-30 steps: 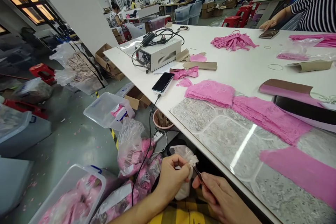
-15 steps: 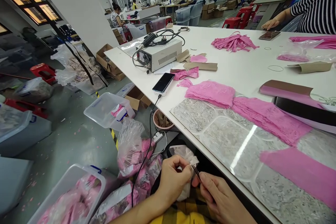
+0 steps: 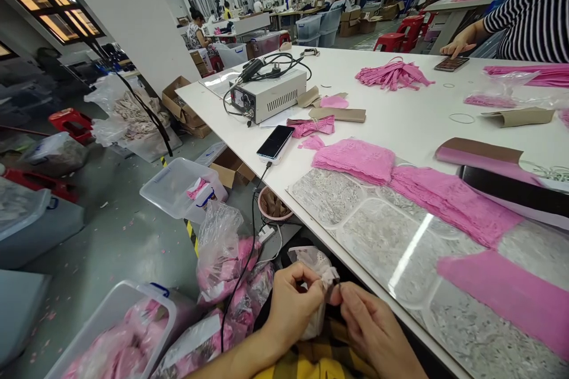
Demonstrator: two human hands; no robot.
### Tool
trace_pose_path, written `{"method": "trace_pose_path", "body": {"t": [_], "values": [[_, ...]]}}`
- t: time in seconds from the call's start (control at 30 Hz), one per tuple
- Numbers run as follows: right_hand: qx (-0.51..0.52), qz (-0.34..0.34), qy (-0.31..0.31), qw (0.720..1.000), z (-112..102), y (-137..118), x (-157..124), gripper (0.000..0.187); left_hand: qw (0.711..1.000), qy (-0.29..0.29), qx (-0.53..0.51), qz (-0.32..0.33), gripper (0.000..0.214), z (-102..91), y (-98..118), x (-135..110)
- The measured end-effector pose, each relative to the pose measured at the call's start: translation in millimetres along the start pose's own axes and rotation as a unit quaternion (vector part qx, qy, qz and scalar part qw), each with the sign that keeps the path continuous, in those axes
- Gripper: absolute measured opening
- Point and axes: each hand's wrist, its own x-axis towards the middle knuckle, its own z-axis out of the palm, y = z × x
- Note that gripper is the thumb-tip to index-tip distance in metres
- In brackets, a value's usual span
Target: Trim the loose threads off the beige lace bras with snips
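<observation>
My left hand (image 3: 290,302) is closed in a pinch on a piece of white lacy fabric (image 3: 313,258) below the table's edge, above my lap. The fabric bunches up by the fingertips and hangs down behind the hand. Close beside it, my right hand (image 3: 372,324) is closed around a thin dark tool (image 3: 336,283), its tip at the bunched fabric. Whether the tool is tweezers or small snips I cannot make out. Pink lace pieces lie stacked (image 3: 355,160) on the table, with a flat pink piece (image 3: 507,293) nearer me.
On the white table (image 3: 338,74) stand a grey control box (image 3: 278,98) with cables and a phone (image 3: 275,142) on a charging cord. Bags of pink goods (image 3: 226,266) and a plastic bin (image 3: 164,331) crowd the floor at left. Across the table, a co-worker's hand (image 3: 457,47) touches another phone.
My right hand has turned slightly, and the tool's tip has shifted at the fabric. My left hand keeps its pinch. The co-worker's fingers have moved onto their phone.
</observation>
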Motion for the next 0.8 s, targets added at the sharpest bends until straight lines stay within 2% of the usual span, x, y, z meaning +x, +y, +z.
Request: {"method": "trace_pose_path", "body": {"t": [0.07, 0.17, 0.3, 0.43, 0.5, 0.6, 0.7, 0.8], "values": [[-0.007, -0.028, 0.049, 0.998, -0.5, -4.3, -0.3, 0.045, 1.0, -0.002, 0.002, 0.001, 0.01, -1.2, 0.2, 0.3], [-0.119, -0.096, 0.089, 0.984, -0.8, -6.8, 2.9, 0.031, 0.999, 0.002, 0.024, 0.033, 0.01, -2.2, -0.1, -0.9], [-0.246, -0.146, 0.083, 0.955, -0.3, -4.2, 9.7, 0.02, 0.991, -0.002, 0.068, 0.114, 0.014, -2.7, -1.4, -4.2], [-0.288, -0.177, 0.082, 0.938, 0.6, -5.5, 12.5, 0.023, 0.976, -0.015, 0.113, 0.184, 0.018, -4.2, 0.1, -7.1], [-0.271, -0.17, 0.083, 0.944, 1.8, -8.1, 12.7, 0.024, 0.97, -0.02, 0.128, 0.205, 0.018, -4.5, 1.8, -7.9], [-0.188, -0.106, 0.081, 0.973, 4.4, -9.7, 13.9, 0.019, 0.972, -0.021, 0.123, 0.199, 0.018, -3.1, 2.6, -8.1], [-0.051, -0.023, 0.069, 0.996, 6.7, -4.7, 17.1, 0.014, 0.987, -0.023, 0.088, 0.136, 0.015, -0.2, 0.2, -6.9], [0.035, 0.034, 0.058, 0.997, 6.5, 2.1, 20.3, 0.014, 0.996, -0.033, 0.062, 0.055, 0.012, 0.9, -2.1, -4.9]]}}
